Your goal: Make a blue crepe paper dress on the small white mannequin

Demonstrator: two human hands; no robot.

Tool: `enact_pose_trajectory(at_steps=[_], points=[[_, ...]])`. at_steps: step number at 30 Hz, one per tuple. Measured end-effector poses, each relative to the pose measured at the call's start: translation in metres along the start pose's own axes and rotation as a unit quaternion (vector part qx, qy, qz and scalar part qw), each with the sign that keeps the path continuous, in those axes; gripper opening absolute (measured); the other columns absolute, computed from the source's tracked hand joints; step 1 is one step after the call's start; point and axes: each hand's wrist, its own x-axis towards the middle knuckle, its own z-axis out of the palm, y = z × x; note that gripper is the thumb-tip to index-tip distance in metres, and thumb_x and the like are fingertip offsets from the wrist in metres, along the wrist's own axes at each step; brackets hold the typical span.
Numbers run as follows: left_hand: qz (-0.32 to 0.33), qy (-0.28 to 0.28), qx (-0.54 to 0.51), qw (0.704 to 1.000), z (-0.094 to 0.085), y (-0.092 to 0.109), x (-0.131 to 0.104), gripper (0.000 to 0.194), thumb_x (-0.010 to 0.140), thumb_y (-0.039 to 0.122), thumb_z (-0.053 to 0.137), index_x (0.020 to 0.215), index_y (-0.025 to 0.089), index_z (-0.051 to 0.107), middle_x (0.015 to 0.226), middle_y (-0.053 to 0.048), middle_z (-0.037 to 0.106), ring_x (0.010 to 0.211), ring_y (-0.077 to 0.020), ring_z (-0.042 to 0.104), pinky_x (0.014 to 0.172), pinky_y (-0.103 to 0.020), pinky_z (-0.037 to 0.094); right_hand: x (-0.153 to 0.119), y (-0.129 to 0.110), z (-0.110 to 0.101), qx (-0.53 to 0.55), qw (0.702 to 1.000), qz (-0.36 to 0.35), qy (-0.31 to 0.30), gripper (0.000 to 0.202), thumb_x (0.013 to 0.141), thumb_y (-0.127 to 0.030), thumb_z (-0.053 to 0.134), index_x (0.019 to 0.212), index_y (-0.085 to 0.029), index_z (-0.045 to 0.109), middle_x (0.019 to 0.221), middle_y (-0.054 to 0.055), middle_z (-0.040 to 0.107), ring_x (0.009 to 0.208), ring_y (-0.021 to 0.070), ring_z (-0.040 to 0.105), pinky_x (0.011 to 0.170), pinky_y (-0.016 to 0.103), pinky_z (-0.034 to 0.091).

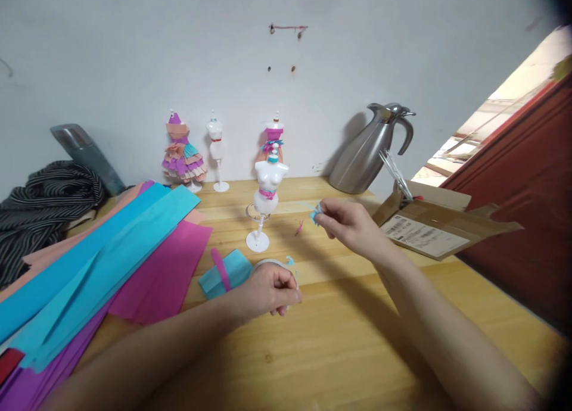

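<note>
My right hand (351, 225) pinches a small piece of light-blue crepe paper (316, 214) above the table. My left hand (279, 289) is closed in a pinch lower down, and what its fingertips hold is too small to make out. Partly hidden behind that hand lies a pale ring-shaped roll (271, 261). Beside it is a folded turquoise paper (241, 267) with a pink strip (220, 268) around it. A white mini dress form (270, 178) stands upright beyond my hands, with a pink band at its waist and a turquoise one at its neck.
Coloured crepe sheets (147, 238) cover the left side. Along the wall stand a form in a ruffled paper dress (183, 158), a bare form (215, 137), another dressed form (274, 134) and a steel jug (370, 152). An open cardboard box (429, 226) sits right. Paper scraps (299, 227) lie mid-table.
</note>
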Motion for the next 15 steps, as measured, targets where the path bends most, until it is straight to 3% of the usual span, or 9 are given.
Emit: enact_pose_trajectory(at_steps=[3, 6, 8, 10, 12, 15], points=[[-0.006, 0.002, 0.002, 1.0, 0.002, 0.0, 0.002, 0.028, 0.067, 0.04, 0.064, 0.064, 0.016, 0.052, 0.05, 0.004, 0.051, 0.042, -0.0061, 0.045, 0.043, -0.018, 0.037, -0.003, -0.005, -0.004, 0.082, 0.985, -0.059, -0.142, 0.016, 0.087, -0.032, 0.053, 0.08, -0.017, 0.057, 0.072, 0.003, 0.058, 0.065, 0.0138, 0.054, 0.06, 0.025, 0.044], [-0.014, -0.004, 0.003, 1.0, 0.002, 0.002, 0.001, 0.024, 0.068, 0.036, 0.063, 0.062, 0.016, 0.051, 0.048, 0.005, 0.049, 0.043, -0.0057, 0.045, 0.044, -0.018, 0.038, -0.007, -0.014, 0.011, 0.062, 0.968, -0.132, -0.206, 0.017, 0.085, -0.027, 0.057, 0.098, -0.016, 0.06, 0.096, 0.009, 0.061, 0.084, 0.0172, 0.058, 0.07, 0.028, 0.046], [-0.022, -0.007, 0.004, 1.0, 0.003, 0.004, 0.0, 0.021, 0.068, 0.031, 0.062, 0.061, 0.017, 0.049, 0.046, 0.006, 0.046, 0.042, -0.0057, 0.044, 0.044, -0.018, 0.038, -0.007, -0.017, 0.023, 0.021, 0.965, -0.154, -0.214, 0.011, 0.086, -0.022, 0.055, 0.093, -0.016, 0.06, 0.095, 0.008, 0.06, 0.081, 0.0166, 0.056, 0.069, 0.027, 0.044], [-0.024, -0.003, 0.007, 1.0, 0.004, 0.003, -0.001, 0.017, 0.068, 0.028, 0.06, 0.061, 0.017, 0.049, 0.047, 0.006, 0.047, 0.041, -0.0061, 0.045, 0.043, -0.018, 0.037, -0.006, -0.017, 0.029, -0.016, 0.967, -0.153, -0.202, 0.012, 0.087, -0.02, 0.05, 0.077, -0.016, 0.056, 0.079, 0.004, 0.056, 0.07, 0.0144, 0.051, 0.064, 0.027, 0.039], [-0.023, -0.002, 0.011, 1.0, 0.006, 0.001, 0.0, 0.015, 0.068, 0.026, 0.06, 0.061, 0.016, 0.05, 0.048, 0.005, 0.049, 0.041, -0.0063, 0.045, 0.042, -0.018, 0.037, -0.004, -0.014, 0.028, -0.022, 0.978, -0.127, -0.165, 0.021, 0.089, -0.022, 0.045, 0.068, -0.018, 0.048, 0.066, 0.0, 0.048, 0.061, 0.0128, 0.043, 0.059, 0.026, 0.035], [-0.026, -0.008, 0.006, 1.0, 0.007, -0.002, 0.001, 0.016, 0.067, 0.027, 0.059, 0.06, 0.017, 0.049, 0.044, 0.006, 0.047, 0.039, -0.0059, 0.044, 0.041, -0.018, 0.037, -0.001, -0.008, 0.016, 0.018, 0.991, -0.055, -0.118, 0.022, 0.088, -0.032, 0.044, 0.069, -0.019, 0.044, 0.062, -0.003, 0.042, 0.058, 0.0121, 0.038, 0.056, 0.025, 0.032]])
